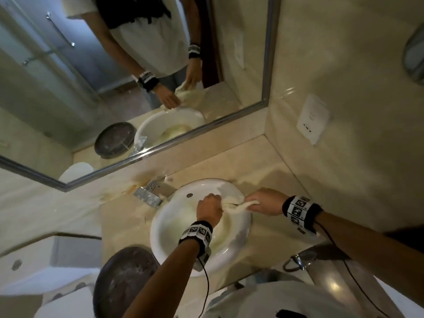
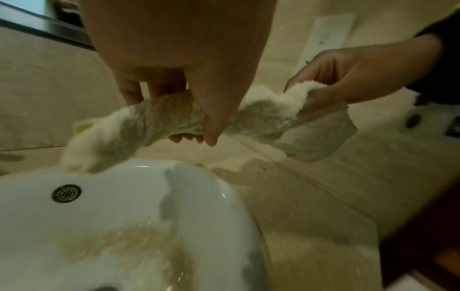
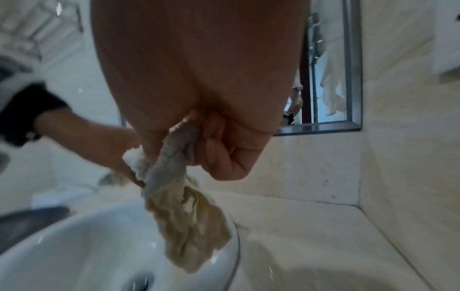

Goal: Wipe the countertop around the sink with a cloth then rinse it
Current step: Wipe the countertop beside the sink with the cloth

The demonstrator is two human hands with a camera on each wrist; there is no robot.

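Above sink [image 1: 160, 228] | cloth [image 1: 236, 206] twisted, long axis hand-to-hand | left hand [image 1: 210, 211], right hand [image 1: 266, 201] fingers grasping ends

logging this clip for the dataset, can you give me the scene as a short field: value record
setting: bathroom vanity, beige stone countertop below a metal-framed wall mirror
cloth: cream terry cloth, twisted between both hands above the sink
left hand: left hand grips one end
right hand: right hand grips the other end
sink: round white ceramic sink; cloudy yellowish water in its bowl
faucet: chrome faucet at the sink's rim; no running water seen
other: dark round tray beside the sink
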